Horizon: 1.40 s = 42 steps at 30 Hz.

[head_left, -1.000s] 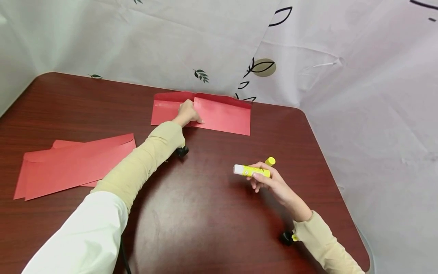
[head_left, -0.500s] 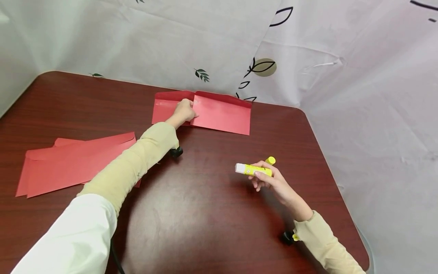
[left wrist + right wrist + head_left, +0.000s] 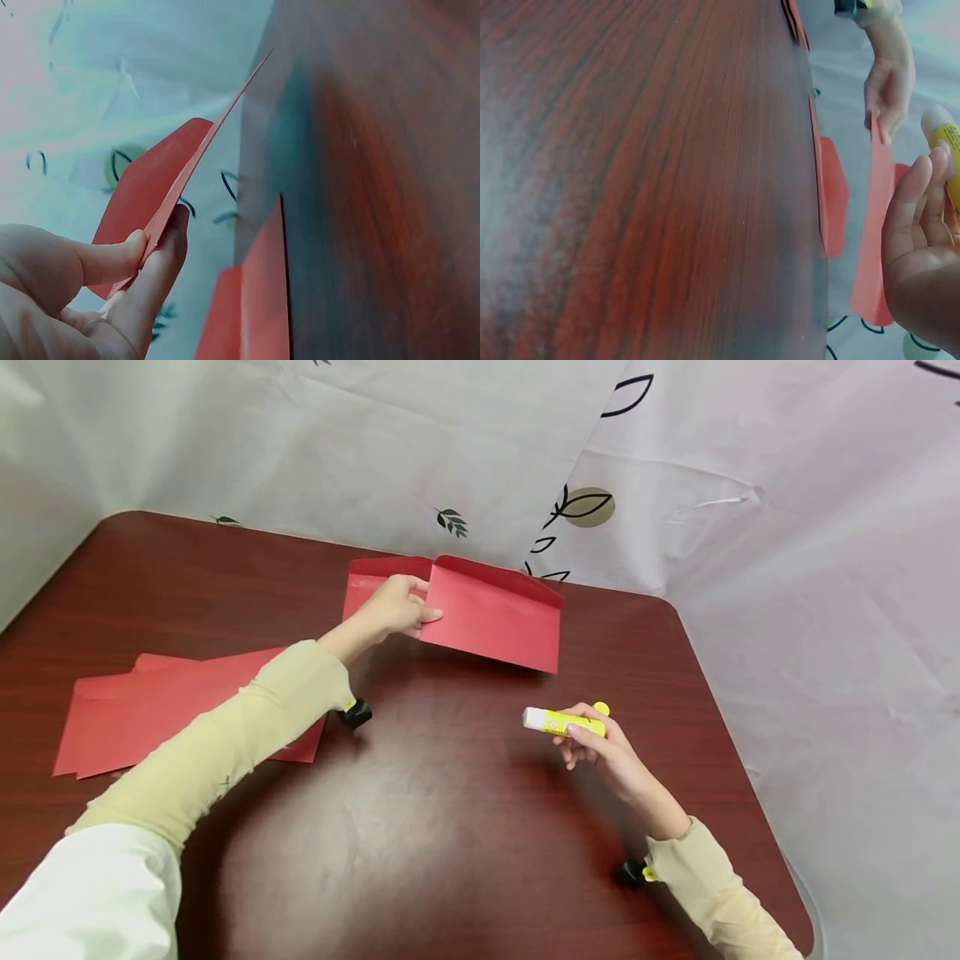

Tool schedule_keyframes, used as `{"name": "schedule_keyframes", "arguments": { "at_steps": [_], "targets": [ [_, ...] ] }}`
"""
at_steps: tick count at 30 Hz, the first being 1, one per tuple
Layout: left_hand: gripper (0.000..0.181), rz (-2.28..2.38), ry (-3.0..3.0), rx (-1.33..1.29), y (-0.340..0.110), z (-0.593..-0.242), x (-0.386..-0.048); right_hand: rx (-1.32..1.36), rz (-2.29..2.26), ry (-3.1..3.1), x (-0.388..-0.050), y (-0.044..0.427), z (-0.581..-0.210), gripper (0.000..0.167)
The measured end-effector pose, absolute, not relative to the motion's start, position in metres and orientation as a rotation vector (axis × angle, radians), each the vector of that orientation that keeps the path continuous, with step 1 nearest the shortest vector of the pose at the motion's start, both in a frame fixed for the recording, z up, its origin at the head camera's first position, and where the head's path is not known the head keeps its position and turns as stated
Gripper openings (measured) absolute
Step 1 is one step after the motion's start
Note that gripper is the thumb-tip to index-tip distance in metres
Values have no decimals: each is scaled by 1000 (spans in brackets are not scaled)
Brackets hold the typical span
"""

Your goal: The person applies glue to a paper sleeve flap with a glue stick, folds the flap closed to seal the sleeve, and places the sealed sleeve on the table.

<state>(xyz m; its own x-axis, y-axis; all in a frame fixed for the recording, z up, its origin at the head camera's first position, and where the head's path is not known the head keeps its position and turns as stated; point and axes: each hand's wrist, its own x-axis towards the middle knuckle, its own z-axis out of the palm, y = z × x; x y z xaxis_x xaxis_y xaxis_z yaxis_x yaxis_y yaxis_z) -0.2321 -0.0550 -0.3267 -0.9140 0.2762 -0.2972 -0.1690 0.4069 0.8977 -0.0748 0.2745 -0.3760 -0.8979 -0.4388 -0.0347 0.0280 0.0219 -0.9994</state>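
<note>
At the back of the table, my left hand (image 3: 393, 607) pinches the left end of a red envelope (image 3: 495, 618) between thumb and fingers. This envelope is raised off the table with its flap unfolded; in the left wrist view the thumb (image 3: 112, 259) lies along one face. Behind my hand lies another red envelope (image 3: 363, 585), also with its flap unfolded, partly covered. Farther right and nearer, my right hand (image 3: 611, 752) holds a yellow glue stick (image 3: 573, 724) above the table, its white end pointing left. A yellow round cap (image 3: 602, 707) shows behind the fingers; whether they hold it I cannot tell.
Several red envelopes (image 3: 165, 706) lie overlapped on the left of the dark brown wooden table (image 3: 420, 835), partly under my left sleeve. A white curtain (image 3: 360, 452) with leaf prints hangs along the back and right edges.
My left hand has moved left and toward me, lifting the right-hand envelope off the table and tilting it. The right hand still holds the glue stick, nearly in place.
</note>
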Motion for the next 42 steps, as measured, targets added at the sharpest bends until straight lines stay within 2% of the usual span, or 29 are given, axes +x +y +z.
{"name": "schedule_keyframes", "arguments": {
  "at_steps": [9,18,30,38,42],
  "targets": [
    [63,1573,2170,174,-80,-321,-183,-462,-2006,1957,-74,270,-372,19],
    [60,1578,2036,161,-95,-342,-139,-402,-2061,1872,-70,267,-368,22],
    [62,1552,2042,135,-98,-358,-112,-436,-2054,1815,-69,262,-367,23],
    [76,1519,2184,89,-97,-372,-95,-466,-2047,1816,-69,262,-368,21],
    [77,1481,2256,104,-97,-376,-90,-461,-2036,1823,-70,260,-369,21]
  ]
}}
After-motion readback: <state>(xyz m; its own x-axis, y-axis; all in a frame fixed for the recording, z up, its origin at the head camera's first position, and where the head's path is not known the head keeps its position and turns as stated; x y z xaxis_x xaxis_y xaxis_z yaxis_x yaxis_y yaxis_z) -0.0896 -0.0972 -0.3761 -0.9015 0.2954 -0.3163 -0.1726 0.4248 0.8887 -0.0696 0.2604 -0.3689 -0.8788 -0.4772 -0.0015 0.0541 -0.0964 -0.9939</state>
